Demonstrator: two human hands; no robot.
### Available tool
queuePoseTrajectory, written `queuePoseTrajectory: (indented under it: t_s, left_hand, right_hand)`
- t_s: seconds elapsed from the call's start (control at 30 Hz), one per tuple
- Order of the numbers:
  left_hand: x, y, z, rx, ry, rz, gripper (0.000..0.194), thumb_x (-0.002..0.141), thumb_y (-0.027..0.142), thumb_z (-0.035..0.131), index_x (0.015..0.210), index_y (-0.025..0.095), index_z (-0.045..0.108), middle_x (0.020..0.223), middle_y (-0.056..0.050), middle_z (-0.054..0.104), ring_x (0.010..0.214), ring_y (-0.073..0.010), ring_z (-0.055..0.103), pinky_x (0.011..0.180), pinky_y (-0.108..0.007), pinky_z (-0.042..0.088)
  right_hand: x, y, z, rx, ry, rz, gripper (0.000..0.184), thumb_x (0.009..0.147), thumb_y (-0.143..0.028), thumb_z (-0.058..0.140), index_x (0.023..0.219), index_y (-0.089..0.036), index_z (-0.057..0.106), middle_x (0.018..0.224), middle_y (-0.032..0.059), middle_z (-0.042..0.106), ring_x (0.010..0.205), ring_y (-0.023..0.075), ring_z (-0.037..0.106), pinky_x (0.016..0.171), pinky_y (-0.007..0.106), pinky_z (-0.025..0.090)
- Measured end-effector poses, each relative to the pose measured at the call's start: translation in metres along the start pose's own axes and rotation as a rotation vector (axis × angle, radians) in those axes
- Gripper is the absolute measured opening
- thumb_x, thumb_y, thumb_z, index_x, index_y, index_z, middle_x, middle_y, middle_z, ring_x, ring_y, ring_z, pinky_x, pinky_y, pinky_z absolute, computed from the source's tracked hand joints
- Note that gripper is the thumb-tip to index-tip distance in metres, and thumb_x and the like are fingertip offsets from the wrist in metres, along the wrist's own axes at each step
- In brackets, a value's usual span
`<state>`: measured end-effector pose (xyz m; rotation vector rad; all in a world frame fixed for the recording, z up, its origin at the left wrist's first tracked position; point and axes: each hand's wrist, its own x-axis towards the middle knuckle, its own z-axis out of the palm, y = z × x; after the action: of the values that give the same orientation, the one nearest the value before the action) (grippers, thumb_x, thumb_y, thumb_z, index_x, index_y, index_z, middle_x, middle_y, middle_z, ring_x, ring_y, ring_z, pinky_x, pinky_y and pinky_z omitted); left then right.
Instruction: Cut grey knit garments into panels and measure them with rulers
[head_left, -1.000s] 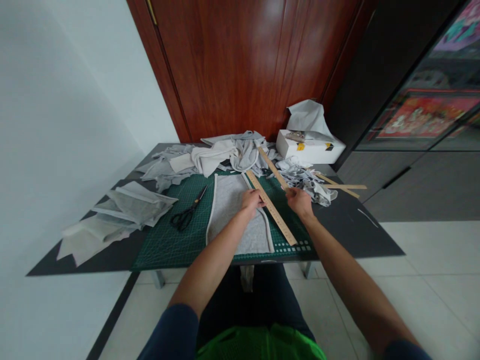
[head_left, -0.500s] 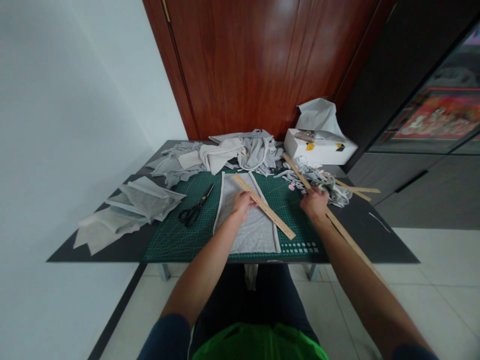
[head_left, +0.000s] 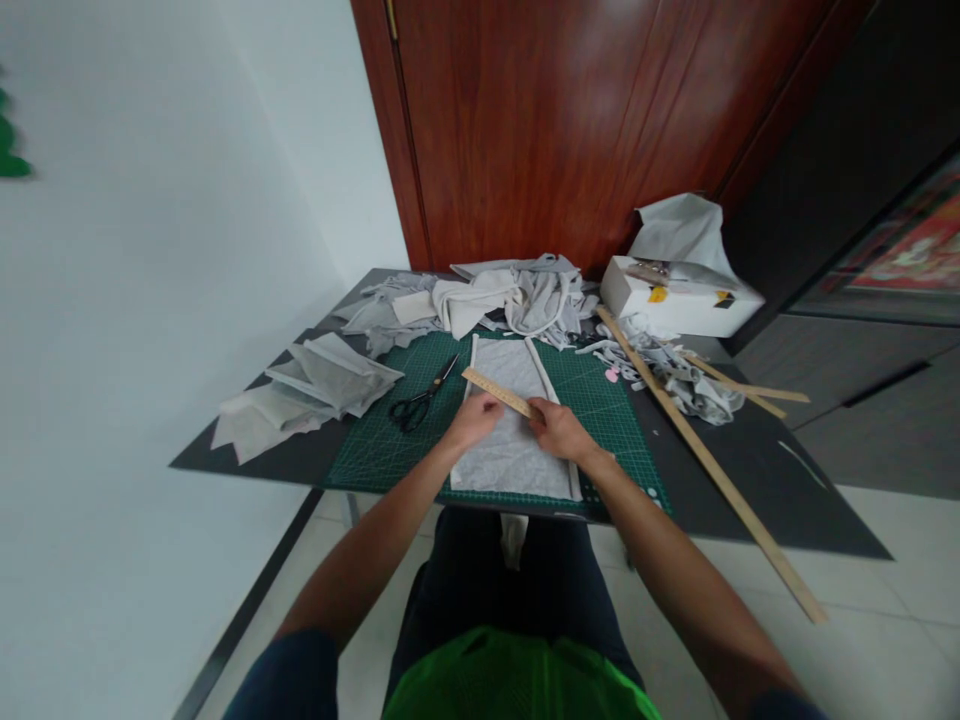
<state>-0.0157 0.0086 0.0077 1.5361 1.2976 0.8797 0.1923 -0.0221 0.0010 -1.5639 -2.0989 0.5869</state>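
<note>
A grey piece of fabric point(head_left: 517, 465) with pale bound side edges lies flat on the green cutting mat point(head_left: 382, 445). Across it slants a short wooden ruler point(head_left: 495, 390), its far end pointing up and left. My right hand point(head_left: 561, 430) is closed on the ruler near its middle, covering part of it. My left hand point(head_left: 478, 415) is curled at the ruler's lower edge, fingers pinched against it. Black-handled scissors point(head_left: 421, 402) lie on the mat to the left of the fabric.
A long wooden strip point(head_left: 705, 455) lies at the right, overhanging the table's front edge. Heaped grey cloth point(head_left: 480, 300) sits at the back, folded pieces point(head_left: 322, 375) at the left. Fabric scraps point(head_left: 705, 392), two crossed wooden strips point(head_left: 765, 392) and a white box point(head_left: 682, 300) are at the right.
My right hand has let go of the long strip, now resting at the right, and moved left onto the ruler. The ruler has turned to a flatter slant. The view has shifted left.
</note>
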Motion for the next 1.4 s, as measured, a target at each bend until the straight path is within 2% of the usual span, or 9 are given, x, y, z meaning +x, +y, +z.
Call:
queuePoseTrajectory:
  t_s: [0.07,0.17,0.27,0.47,0.6,0.83,1.17,1.3,1.4]
  left_hand:
    - [-0.007,-0.007,-0.011,0.240,-0.025,0.141,0.006,0.081,0.015,0.069,0.085,0.020,0.070,0.094,-0.005,0.074,0.094,-0.0229,0.071,0.097,-0.037,0.056]
    - [-0.018,-0.015,-0.027,0.497,-0.166,0.302,0.015,0.077,0.017,0.077,0.091,0.020,0.072,0.111,-0.008,0.074,0.112,-0.0270,0.068,0.106,-0.039,0.051]
    - [-0.026,-0.022,-0.046,0.675,-0.300,0.353,0.026,0.074,0.026,0.086,0.095,0.020,0.073,0.130,-0.010,0.068,0.131,-0.0321,0.059,0.115,-0.044,0.044]
    - [-0.026,-0.036,-0.086,0.709,-0.426,0.360,0.052,0.069,0.032,0.093,0.116,0.023,0.073,0.152,-0.012,0.059,0.149,-0.0347,0.045,0.124,-0.050,0.030]
    - [-0.022,-0.042,-0.103,0.674,-0.456,0.331,0.059,0.065,0.026,0.092,0.120,0.024,0.071,0.162,-0.012,0.051,0.157,-0.0352,0.035,0.127,-0.049,0.028]
    - [-0.024,-0.047,-0.111,0.638,-0.487,0.319,0.066,0.060,0.012,0.084,0.123,0.021,0.065,0.168,-0.016,0.041,0.160,-0.0353,0.031,0.129,-0.048,0.029]
    - [-0.028,-0.053,-0.116,0.623,-0.506,0.319,0.065,0.062,0.008,0.079,0.124,0.021,0.063,0.170,-0.017,0.037,0.161,-0.0331,0.031,0.127,-0.044,0.033]
    - [-0.030,-0.044,-0.113,0.630,-0.479,0.306,0.063,0.061,0.001,0.068,0.121,0.020,0.067,0.167,-0.016,0.041,0.159,-0.0323,0.035,0.125,-0.043,0.036]
    - [-0.036,-0.030,-0.105,0.616,-0.421,0.379,0.054,0.066,0.003,0.065,0.117,0.020,0.070,0.156,-0.013,0.054,0.153,-0.0295,0.043,0.125,-0.042,0.034]
  right_hand:
    - [-0.002,0.006,0.001,-0.020,0.003,-0.005,0.042,0.086,-0.007,0.063,0.126,-0.019,0.070,0.108,0.0076,0.078,0.095,0.0200,0.072,0.090,0.027,0.053]
    - [-0.007,0.018,0.006,-0.030,0.023,-0.055,0.042,0.084,-0.007,0.063,0.124,-0.017,0.072,0.112,0.0097,0.076,0.101,0.0209,0.070,0.097,0.031,0.053]
    - [-0.013,0.033,0.009,-0.032,0.071,-0.128,0.042,0.082,-0.007,0.061,0.121,-0.015,0.073,0.113,0.0122,0.074,0.106,0.0235,0.069,0.103,0.038,0.053]
    - [-0.026,0.056,0.000,-0.012,0.141,-0.166,0.037,0.081,-0.012,0.061,0.114,-0.018,0.077,0.108,0.0101,0.075,0.105,0.0247,0.068,0.104,0.040,0.054]
    - [-0.030,0.055,-0.008,-0.026,0.097,-0.125,0.036,0.081,-0.010,0.059,0.109,-0.020,0.079,0.103,0.0078,0.074,0.104,0.0233,0.069,0.102,0.037,0.054]
    - [-0.033,0.044,-0.016,-0.082,0.024,-0.076,0.044,0.077,-0.002,0.062,0.113,-0.019,0.082,0.111,0.0088,0.075,0.110,0.0245,0.068,0.106,0.039,0.053]
    - [-0.052,-0.001,-0.007,-0.050,-0.156,-0.308,0.033,0.085,-0.001,0.064,0.105,-0.021,0.082,0.104,0.0089,0.072,0.102,0.0242,0.067,0.099,0.039,0.053]
    - [-0.055,-0.010,-0.002,-0.074,-0.217,-0.320,0.029,0.086,0.000,0.063,0.096,-0.020,0.081,0.104,0.0092,0.071,0.104,0.0242,0.066,0.099,0.039,0.052]
    - [-0.057,-0.010,0.000,-0.086,-0.224,-0.324,0.029,0.086,0.001,0.061,0.096,-0.019,0.080,0.105,0.0095,0.069,0.105,0.0242,0.065,0.099,0.039,0.052]
